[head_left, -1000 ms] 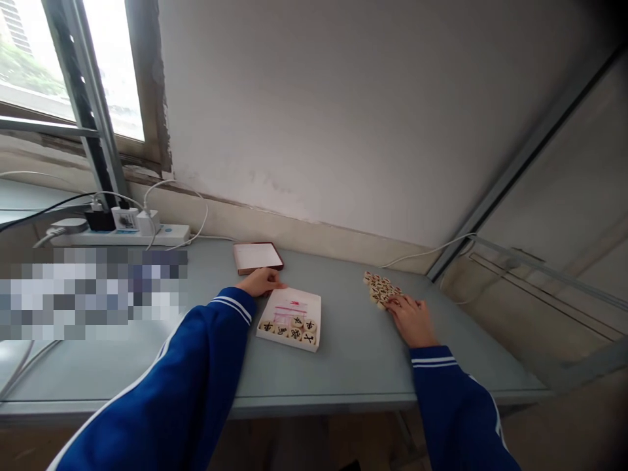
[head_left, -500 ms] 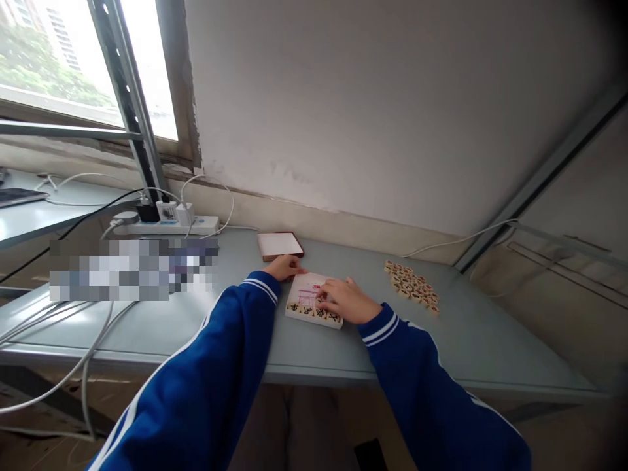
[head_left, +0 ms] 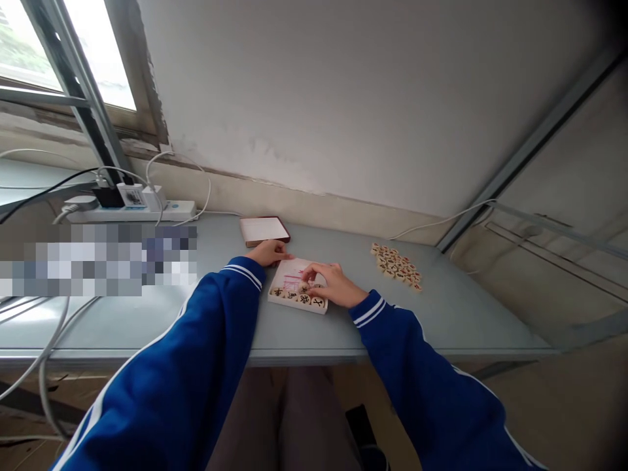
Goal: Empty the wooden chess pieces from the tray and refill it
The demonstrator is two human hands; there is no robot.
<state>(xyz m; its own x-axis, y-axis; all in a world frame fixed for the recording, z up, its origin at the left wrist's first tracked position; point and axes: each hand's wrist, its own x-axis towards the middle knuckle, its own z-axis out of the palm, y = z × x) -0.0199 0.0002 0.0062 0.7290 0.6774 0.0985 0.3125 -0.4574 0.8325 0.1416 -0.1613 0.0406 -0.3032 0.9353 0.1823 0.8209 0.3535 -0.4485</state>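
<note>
A shallow white box (head_left: 283,269) with pink markings on its inner bottom lies on the desk before me. Round Chinese chess pieces (head_left: 291,295) with black characters form a row along its near side. My left hand (head_left: 271,252) is closed at the box's far left corner, fingertips on its edge. Over the box's right part, my right hand (head_left: 334,282) pinches a single Chinese chess piece (head_left: 303,287) between thumb and fingers, just above the row. My right hand partly covers the box's right side.
Behind the left hand lies the box lid (head_left: 265,229), inner side up. More chess pieces (head_left: 396,265) are grouped at the right of the desk (head_left: 441,314). A power strip (head_left: 171,210) with chargers and cables stands at the back left, beside a metal post (head_left: 81,85).
The view has shifted, so everything sits further left and slightly higher. My right hand has tilted over the row, and the piece between its fingers now shows. My left hand stays at the box.
</note>
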